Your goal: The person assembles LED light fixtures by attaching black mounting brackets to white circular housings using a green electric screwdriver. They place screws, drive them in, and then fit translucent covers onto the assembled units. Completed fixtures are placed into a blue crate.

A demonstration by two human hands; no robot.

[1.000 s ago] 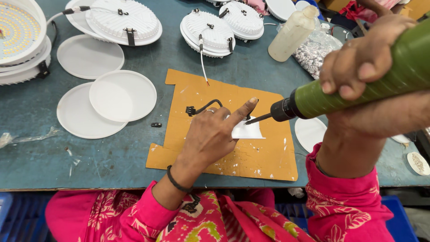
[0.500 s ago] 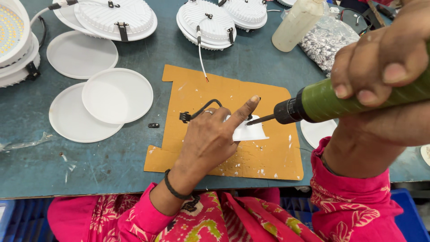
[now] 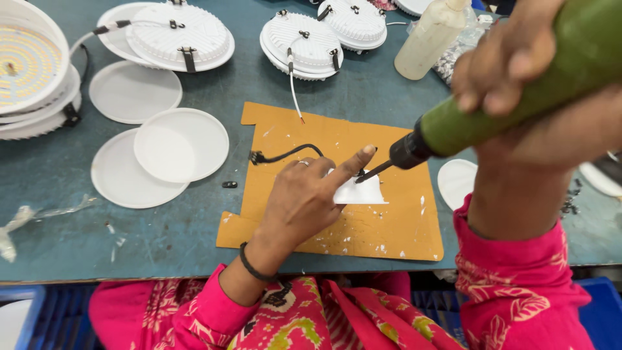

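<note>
My left hand (image 3: 304,201) lies curled on a sheet of orange cardboard (image 3: 402,227) and pins down a small white part (image 3: 363,193), with the index finger stretched out over it. A black wire (image 3: 285,154) loops out to the left from under that hand. My right hand (image 3: 512,58) grips a green powered screwdriver (image 3: 518,97) from above. Its black nose and thin bit slant down to the left. The bit's tip meets the white part just beside my left index fingertip.
Three flat white discs (image 3: 181,144) lie left of the cardboard. White round lamp housings (image 3: 181,35) stand along the back, and a stack with a yellow LED face (image 3: 26,65) at far left. A pale bottle (image 3: 427,42) stands at back right. The table's front edge runs near my lap.
The view has shifted slightly and the right hand with the screwdriver sits higher in the frame. The bit's tip and my left hand stay at the white part.
</note>
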